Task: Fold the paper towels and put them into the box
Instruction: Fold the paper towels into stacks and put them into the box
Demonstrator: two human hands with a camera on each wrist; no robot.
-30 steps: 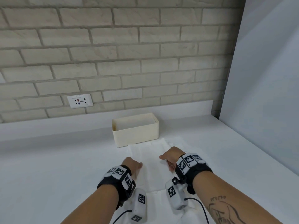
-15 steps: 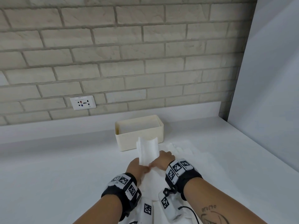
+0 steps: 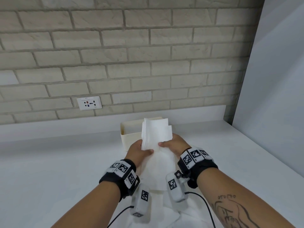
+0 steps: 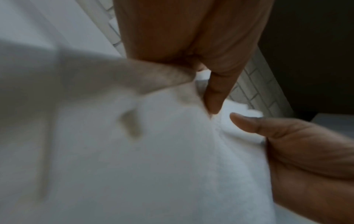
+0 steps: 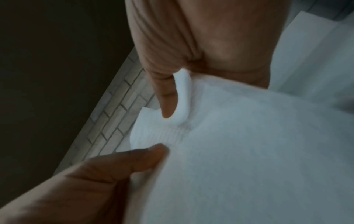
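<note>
A white paper towel (image 3: 156,135) is lifted off the counter, its top edge standing in front of the cream box (image 3: 130,129). My left hand (image 3: 139,150) pinches the towel's left side between thumb and fingers, and my right hand (image 3: 174,144) pinches its right side. The left wrist view shows the towel (image 4: 153,151) filling the frame, held by my left hand (image 4: 220,115). The right wrist view shows my right hand (image 5: 164,131) pinching the same towel (image 5: 249,151). The towel's lower part hangs down to the sheets lying between my forearms.
More white paper towels (image 3: 164,209) lie on the white counter (image 3: 49,170) under my wrists. A brick wall with a socket plate (image 3: 89,103) runs behind the box. A plain white panel (image 3: 271,96) closes off the right side.
Both hands were flat on the spread towel a second ago. They came together, gathered the towel and lifted it up in front of the box.
</note>
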